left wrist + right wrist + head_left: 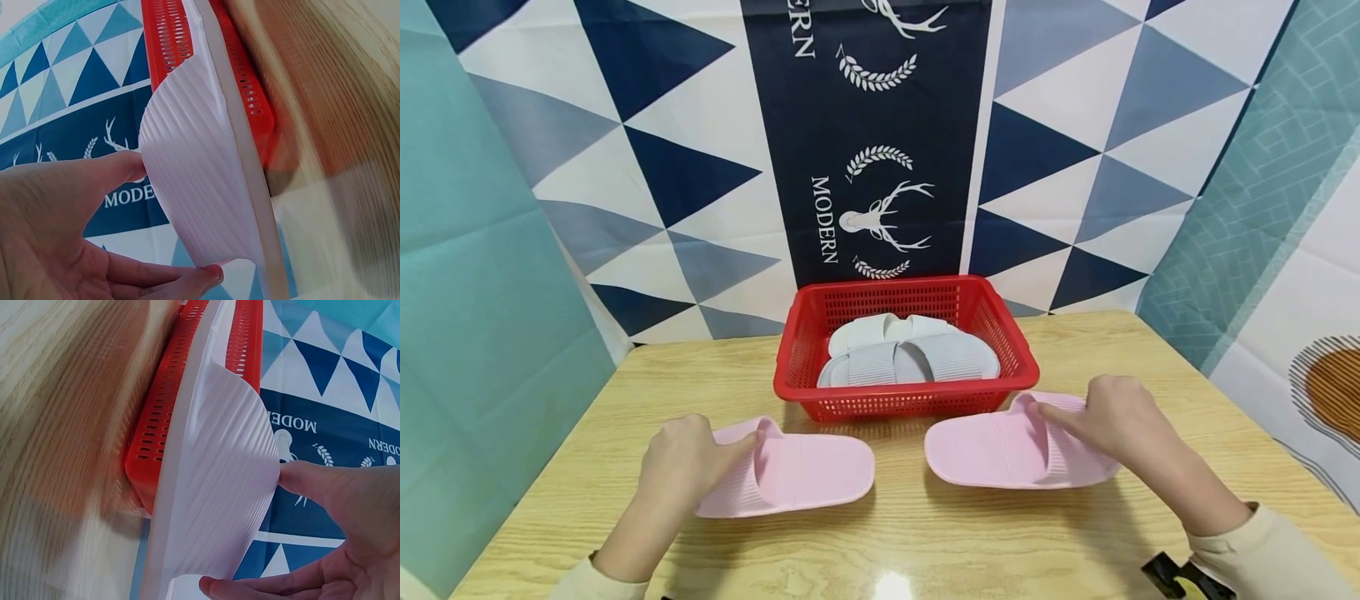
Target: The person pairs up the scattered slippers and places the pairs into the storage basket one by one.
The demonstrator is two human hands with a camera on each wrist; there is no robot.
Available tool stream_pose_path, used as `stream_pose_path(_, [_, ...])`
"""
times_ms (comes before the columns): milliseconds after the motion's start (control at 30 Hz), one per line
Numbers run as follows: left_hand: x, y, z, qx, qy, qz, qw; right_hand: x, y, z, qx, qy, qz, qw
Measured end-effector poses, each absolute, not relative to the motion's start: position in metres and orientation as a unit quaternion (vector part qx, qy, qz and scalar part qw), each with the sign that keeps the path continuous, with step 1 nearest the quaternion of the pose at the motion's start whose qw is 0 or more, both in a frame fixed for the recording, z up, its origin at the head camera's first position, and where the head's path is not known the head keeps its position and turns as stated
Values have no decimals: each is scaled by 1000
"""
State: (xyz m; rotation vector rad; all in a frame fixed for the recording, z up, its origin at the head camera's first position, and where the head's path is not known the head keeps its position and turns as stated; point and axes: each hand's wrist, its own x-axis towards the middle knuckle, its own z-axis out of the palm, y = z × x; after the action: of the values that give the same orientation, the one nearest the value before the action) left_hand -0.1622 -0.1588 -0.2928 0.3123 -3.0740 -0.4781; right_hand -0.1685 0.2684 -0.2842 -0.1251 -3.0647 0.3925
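My left hand (688, 462) pinches the ribbed strap of one pink slipper (820, 471), thumb at one edge of the strap and fingertips at the other. On the other side, my right hand (1123, 421) grips a matching pink slipper (977, 450) by its strap in the same way. Both slippers are held over the table in front of the basket, heel ends pointing toward each other. In the left wrist view the ribbed strap (194, 162) shows between thumb and fingers. The right wrist view shows the other strap (225, 481) likewise.
A red perforated basket (906, 387) stands at the back middle of the wooden table (700, 383). Inside lie a grey slipper (955, 354) and, behind it, white footwear (857, 333). A patterned cloth (700, 167) hangs behind the table.
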Motion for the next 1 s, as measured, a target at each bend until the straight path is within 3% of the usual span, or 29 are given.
stream_pose_path(1000, [-163, -146, -293, 79, -986, -143, 34, -170, 259, -282, -26, -990, 136, 32])
